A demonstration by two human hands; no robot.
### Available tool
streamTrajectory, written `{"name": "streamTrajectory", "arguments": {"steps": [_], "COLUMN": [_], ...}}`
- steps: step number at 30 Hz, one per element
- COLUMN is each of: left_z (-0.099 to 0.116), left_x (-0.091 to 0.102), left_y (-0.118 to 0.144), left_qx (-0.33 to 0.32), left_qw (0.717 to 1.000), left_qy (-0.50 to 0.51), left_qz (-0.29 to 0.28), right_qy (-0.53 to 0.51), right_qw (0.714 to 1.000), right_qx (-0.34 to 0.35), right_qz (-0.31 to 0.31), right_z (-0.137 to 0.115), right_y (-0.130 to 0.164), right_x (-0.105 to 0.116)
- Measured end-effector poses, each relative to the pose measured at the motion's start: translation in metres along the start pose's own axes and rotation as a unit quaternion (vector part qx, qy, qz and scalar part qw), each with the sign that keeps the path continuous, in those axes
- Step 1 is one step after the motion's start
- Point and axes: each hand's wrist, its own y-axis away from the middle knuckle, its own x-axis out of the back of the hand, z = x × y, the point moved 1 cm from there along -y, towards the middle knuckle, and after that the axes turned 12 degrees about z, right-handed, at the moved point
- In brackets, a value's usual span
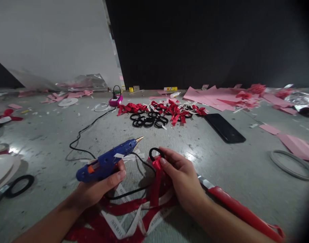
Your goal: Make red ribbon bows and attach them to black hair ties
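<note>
My left hand (103, 184) is closed around the handle of a blue hot glue gun (111, 160), its metal nozzle pointing up and to the right. In my right hand (183, 177), thumb and fingers pinch a black hair tie (152, 152) with a red ribbon bow (156, 164) at its lower edge. The ribbon's tail hangs down from the bow. Below both hands lies a heap of red ribbon (88, 224) and white printed ribbon (112, 222). The nozzle is apart from the hair tie. My right palm and some fingers are hidden.
Farther off lie several black hair ties (148, 122) and red bows (173, 109). A phone (225, 128) lies to their right. A red-handled tool (237, 207) passes beside my right forearm. Scissors (20, 186) lie left, pink paper (210, 98) at the back. A black cord (79, 135) crosses the surface.
</note>
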Motion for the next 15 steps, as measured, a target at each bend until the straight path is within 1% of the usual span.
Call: {"name": "streamTrajectory", "arguments": {"steps": [2,5,7,9,11,13,15], "left_z": [0.005,0.013,0.016,0.016,0.013,0.011,0.011], "left_x": [0.001,0.000,-0.001,-0.003,-0.003,-0.003,-0.003], "left_y": [0.000,-0.001,-0.002,-0.002,-0.003,-0.003,-0.003], "left_qx": [-0.010,-0.025,-0.041,-0.038,-0.009,0.018,0.020], "left_qw": [1.000,0.995,0.990,0.989,0.991,0.991,0.988], "left_qy": [-0.028,-0.095,-0.130,-0.140,-0.132,-0.131,-0.150], "left_qz": [-0.005,-0.035,-0.044,-0.033,-0.011,0.010,0.017], "right_qy": [-0.017,-0.036,-0.048,-0.061,-0.089,-0.135,-0.185], "right_qw": [1.000,0.999,0.998,0.997,0.994,0.987,0.974], "right_qx": [-0.010,-0.020,-0.028,-0.041,-0.063,-0.092,-0.126], "right_qz": [-0.012,-0.009,-0.006,-0.004,-0.001,-0.004,-0.010], "right_z": [0.000,0.001,0.001,0.002,0.002,0.002,0.001], "right_y": [0.000,-0.001,0.000,0.000,0.000,0.000,0.000], "right_x": [0.000,0.000,0.000,0.000,0.000,-0.001,-0.002]}}
